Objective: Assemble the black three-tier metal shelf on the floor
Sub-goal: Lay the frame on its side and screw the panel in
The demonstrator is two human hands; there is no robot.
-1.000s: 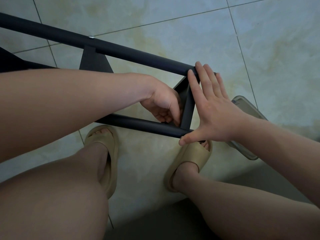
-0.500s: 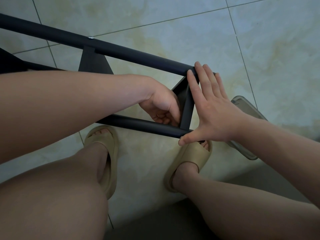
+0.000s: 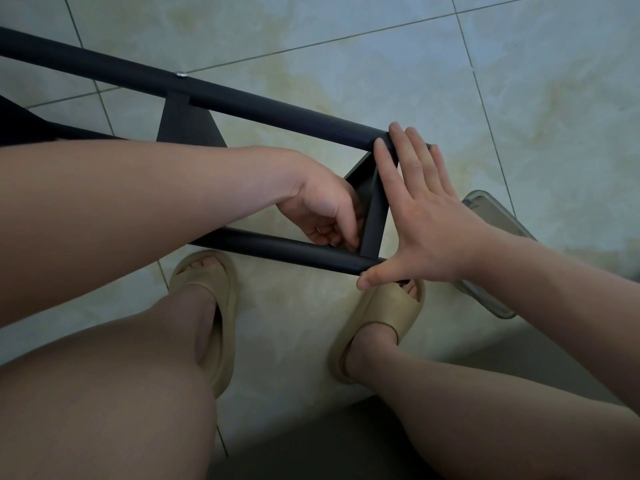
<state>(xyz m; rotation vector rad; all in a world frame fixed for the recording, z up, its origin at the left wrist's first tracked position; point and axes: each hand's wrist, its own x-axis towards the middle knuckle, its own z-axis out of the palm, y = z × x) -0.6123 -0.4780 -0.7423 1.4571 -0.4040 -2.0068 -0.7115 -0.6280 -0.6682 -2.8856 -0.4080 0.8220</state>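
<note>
**Fig.** Black shelf frame (image 3: 187, 126) lying on its side on the tiled floor (image 3: 381, 39), with an end joint under work. The landmark is the short end crossbar (image 3: 375, 209), which spans the far tube (image 3: 277, 114) and the near tube (image 3: 277, 249).

- **Right hand** (image 3: 426, 230): flat and spread wide. Its straight fingers press along the outer side of the crossbar, and its thumb braces on the near tube's end just below it.
- **Left hand** (image 3: 322, 216): on the inner side of the crossbar, fingers curled down into the corner where it meets the near tube. Whether they pinch a fastener cannot be told.

**Likely faults:**
- If the flat hand eases, crossbar and tube may shift out of line, and a fastener would then bind or cross-thread.
- A small part dropped at the corner could roll away over the tiles.
- Fingertips in the corner risk being nipped.
- A phone in a clear case (image 3: 491, 251) lies on the floor just beyond the crossbar, under the right wrist, where a slipping frame end could strike it.
</note>
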